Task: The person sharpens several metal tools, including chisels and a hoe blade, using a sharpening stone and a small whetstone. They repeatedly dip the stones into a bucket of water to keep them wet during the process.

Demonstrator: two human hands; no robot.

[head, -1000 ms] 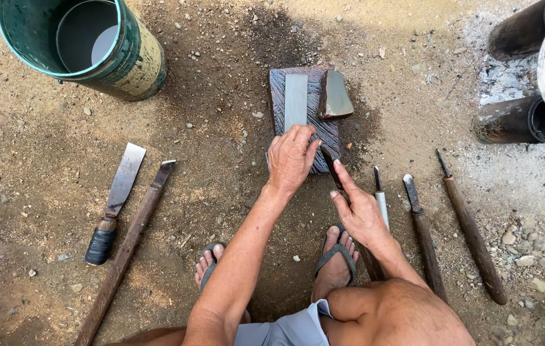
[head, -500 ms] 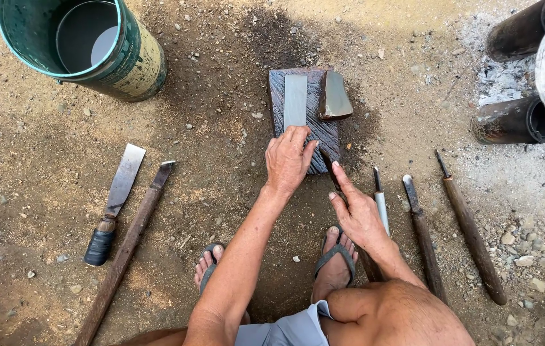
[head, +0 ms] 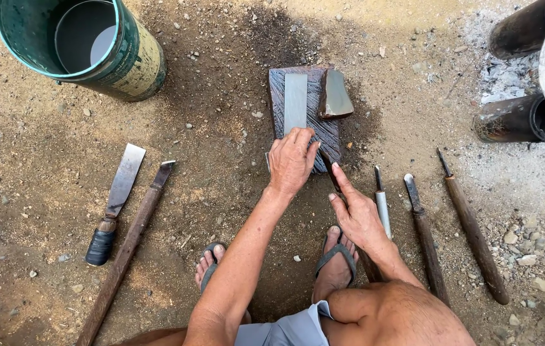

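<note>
**Left hand on the board, right on a blade handle**

My left hand (head: 292, 160) lies palm down with fingers curled loosely over the near edge of the dark wooden board (head: 304, 115), pressing it rather than gripping anything. My right hand (head: 357, 214) is just beside it, forefinger stretched forward along a thin dark tool (head: 331, 168) that slants up and away toward the board's near right corner; whether my other fingers close round its handle I cannot tell, since my palm hides it.

The long grey whetstone (head: 295, 102) lies straight ahead of my left fingertips, its long axis running away from me, and my left hand is the nearer. A wedge-shaped stone (head: 334, 96) sits touching its right side.

Further out: three long-handled carving tools (head: 426, 237) right, a broad chisel (head: 115, 198) and wooden stick (head: 131, 243) left, a green bucket (head: 125, 64) beyond.
</note>
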